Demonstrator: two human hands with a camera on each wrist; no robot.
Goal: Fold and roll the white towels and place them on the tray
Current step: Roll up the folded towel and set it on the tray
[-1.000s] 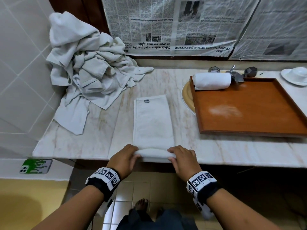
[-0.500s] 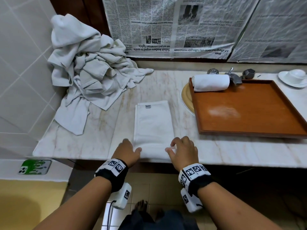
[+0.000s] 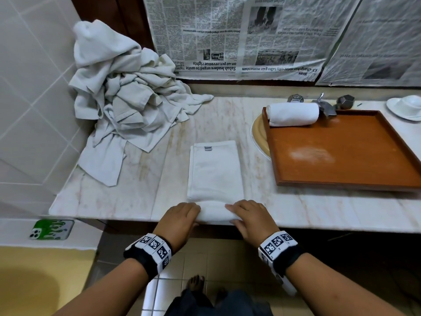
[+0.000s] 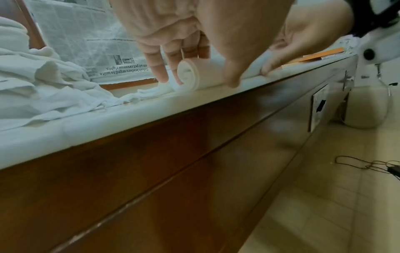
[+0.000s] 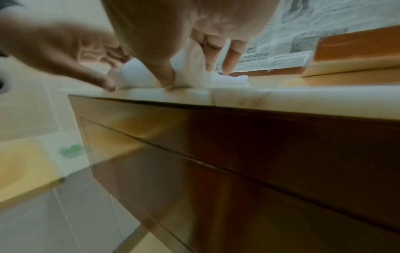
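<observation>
A folded white towel (image 3: 215, 169) lies lengthwise on the marble counter (image 3: 118, 201), its near end rolled up at the front edge. My left hand (image 3: 193, 213) and right hand (image 3: 232, 213) grip that roll (image 3: 213, 213) from either end, fingers curled over the top and thumbs on the near side. The left wrist view shows the spiral end of the roll (image 4: 188, 75) between my left fingers (image 4: 160, 68) and thumb. A finished rolled towel (image 3: 293, 114) rests in the far left corner of the brown wooden tray (image 3: 341, 179). Crumpled white towels (image 3: 127, 96) are heaped at the back left.
The tray covers a sink (image 3: 258, 133), with a faucet (image 3: 323, 106) behind it and a white cup and saucer (image 3: 407, 106) at the far right. Newspaper (image 3: 239, 35) covers the wall. A green-cased phone (image 3: 51, 229) lies on the low ledge at left.
Half a second ago both hands lay flatter over the towel's near end; now their fingers curl round the roll again, and the roll looks thicker than a second ago.
</observation>
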